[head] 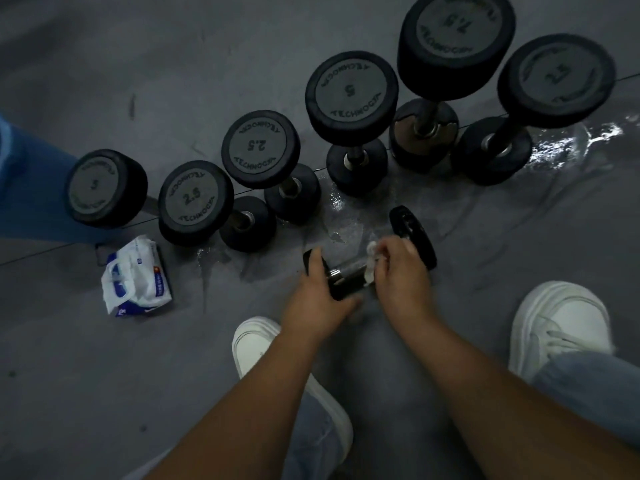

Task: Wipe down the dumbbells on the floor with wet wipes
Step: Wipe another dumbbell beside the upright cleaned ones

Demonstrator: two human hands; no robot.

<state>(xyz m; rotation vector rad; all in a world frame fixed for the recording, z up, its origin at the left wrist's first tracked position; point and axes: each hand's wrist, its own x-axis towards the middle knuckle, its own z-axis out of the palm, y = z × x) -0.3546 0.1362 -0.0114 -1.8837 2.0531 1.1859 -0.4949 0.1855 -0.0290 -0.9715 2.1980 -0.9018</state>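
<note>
A small black dumbbell (349, 271) lies on its side on the grey floor just ahead of my feet. My left hand (317, 296) grips its near end, covering most of that head. My right hand (403, 271) holds a crumpled white wet wipe (372, 259) against the metal handle next to the far head (412, 233). Beyond it, several black dumbbells stand upright in a row, among them two marked 2.5 (194, 199) (259, 147), one marked 5 (349, 93) and one marked 7.5 (453, 32).
A white and blue wet wipe pack (136, 277) lies open on the floor at the left. Wet patches shine on the floor (571, 143) at the right and around the lying dumbbell. My white shoes (254, 344) (557, 327) stand close behind. Blue fabric (24, 181) fills the left edge.
</note>
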